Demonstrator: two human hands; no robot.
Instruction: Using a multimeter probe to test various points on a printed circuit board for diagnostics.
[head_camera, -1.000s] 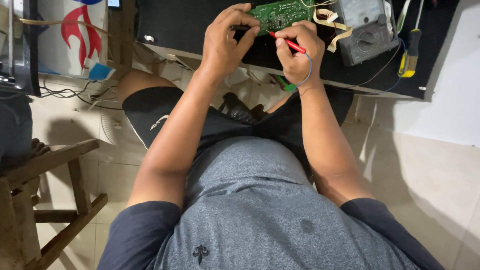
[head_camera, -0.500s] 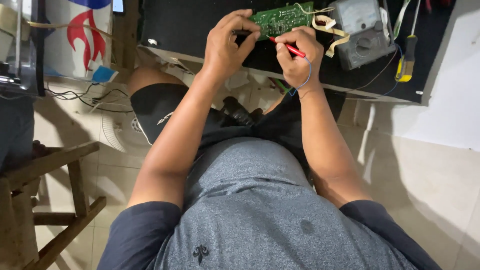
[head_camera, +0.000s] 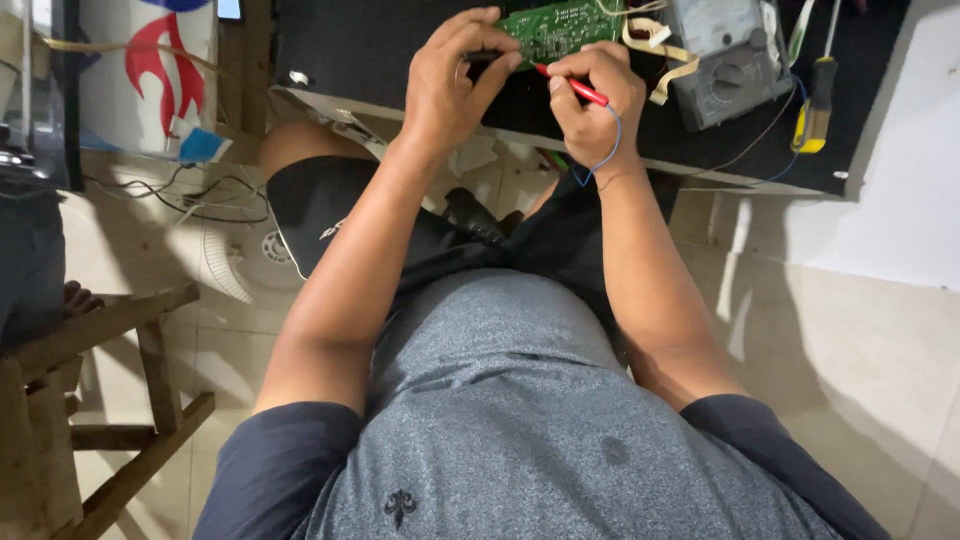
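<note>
A: While seated, a person's right hand (head_camera: 592, 105) pinches a slim red probe (head_camera: 573, 86) onto the green printed circuit board (head_camera: 560, 28), far edge of the black desk (head_camera: 400, 60).

B: Left hand (head_camera: 452, 85) grips a black probe (head_camera: 487, 57); likely mid-test, next pt needs steady tips. Grey meter (head_camera: 722, 60) right.

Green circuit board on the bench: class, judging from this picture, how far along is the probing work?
Done: the grey multimeter sits beside the green circuit board, both laid out on the black mat. In hand: the right hand presses a red probe to the board while the left hand holds a black probe at its edge. Left: the yellow-handled screwdriver lies untouched.
</note>
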